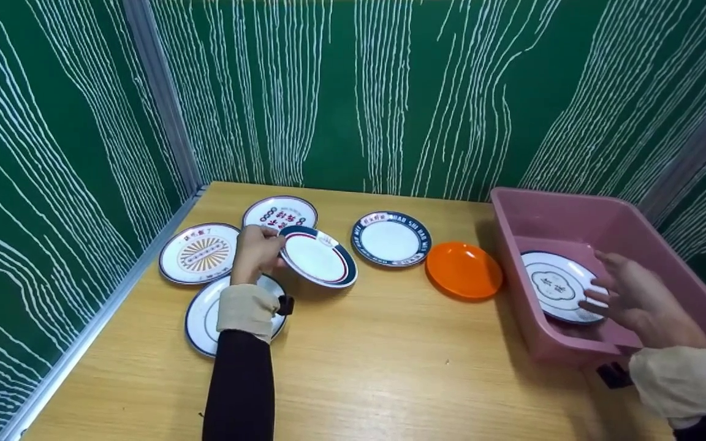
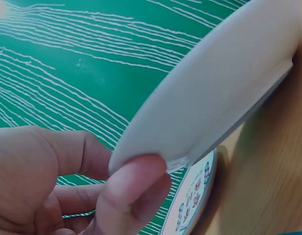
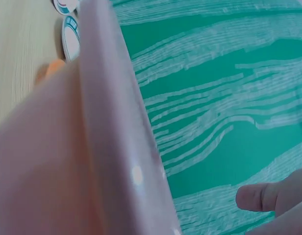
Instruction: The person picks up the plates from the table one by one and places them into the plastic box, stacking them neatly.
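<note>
The left hand [image 1: 254, 254] pinches a round white plate with a dark-blue-and-red rim [image 1: 316, 256], tilted over the yellow wooden bench [image 1: 377, 349]. The right hand [image 1: 638, 300], fingers loose, holds nothing over the pink plastic tub [image 1: 564, 214]. Plate moving seems underway; next needs a steady grip.

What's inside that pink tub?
A blue-rimmed white plate lies inside the pink tub; the right hand covers part of the tub's floor, hiding anything there.

held plate [image 1: 316, 257]: smooth, glossy | tub [image 1: 564, 217]: shiny plastic | tabletop [image 1: 390, 343]: wood-grained
</note>
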Demonstrator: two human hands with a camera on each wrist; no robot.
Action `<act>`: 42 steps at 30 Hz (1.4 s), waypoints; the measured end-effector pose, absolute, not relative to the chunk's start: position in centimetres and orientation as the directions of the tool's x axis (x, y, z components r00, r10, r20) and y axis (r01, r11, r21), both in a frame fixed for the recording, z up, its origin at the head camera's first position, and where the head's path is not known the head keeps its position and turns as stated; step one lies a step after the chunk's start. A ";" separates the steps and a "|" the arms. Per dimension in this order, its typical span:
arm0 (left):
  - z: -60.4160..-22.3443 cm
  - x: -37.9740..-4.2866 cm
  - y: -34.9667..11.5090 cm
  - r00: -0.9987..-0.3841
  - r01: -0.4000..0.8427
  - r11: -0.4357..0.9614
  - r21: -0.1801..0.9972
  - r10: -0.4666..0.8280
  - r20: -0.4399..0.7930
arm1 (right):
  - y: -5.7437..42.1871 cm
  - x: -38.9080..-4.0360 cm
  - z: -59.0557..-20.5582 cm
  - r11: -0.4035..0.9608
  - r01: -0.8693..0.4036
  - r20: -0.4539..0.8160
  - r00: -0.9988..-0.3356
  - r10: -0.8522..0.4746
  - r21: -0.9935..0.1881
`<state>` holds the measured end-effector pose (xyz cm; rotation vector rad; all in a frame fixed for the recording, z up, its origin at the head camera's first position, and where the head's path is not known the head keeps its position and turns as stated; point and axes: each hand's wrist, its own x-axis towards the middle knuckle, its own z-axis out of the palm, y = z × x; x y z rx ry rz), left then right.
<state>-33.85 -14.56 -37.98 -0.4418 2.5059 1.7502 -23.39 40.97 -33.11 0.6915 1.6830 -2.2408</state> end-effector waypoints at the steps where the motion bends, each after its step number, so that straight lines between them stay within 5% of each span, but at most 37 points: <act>1: -37.8 -33.9 -14.6 -0.958 -0.257 0.307 0.916 -0.205 -0.200 | 40.3 -23.5 -32.8 -0.283 0.460 -0.501 -0.860 0.093 -0.842; 14: -37.4 -33.8 -15.7 -0.961 -0.194 0.199 0.961 -0.236 -0.145 | 31.5 -25.3 -29.8 -0.065 0.292 -0.297 -0.951 0.090 -0.954; 27: -36.4 -33.6 -13.4 -0.962 -0.192 0.035 0.981 -0.204 -0.181 | 26.9 -27.0 -29.4 -0.014 0.331 -0.332 -0.942 0.055 -0.943; 36: -36.5 -33.4 -11.6 -0.974 -0.172 -0.003 0.985 -0.146 -0.171 | 24.3 -27.8 -31.0 0.205 0.253 -0.259 -0.966 -0.001 -0.946; 42: -35.8 -33.3 -10.0 -0.977 -0.172 -0.045 0.984 -0.118 -0.176 | 21.8 -28.3 -32.6 0.207 0.235 -0.245 -0.969 -0.021 -0.950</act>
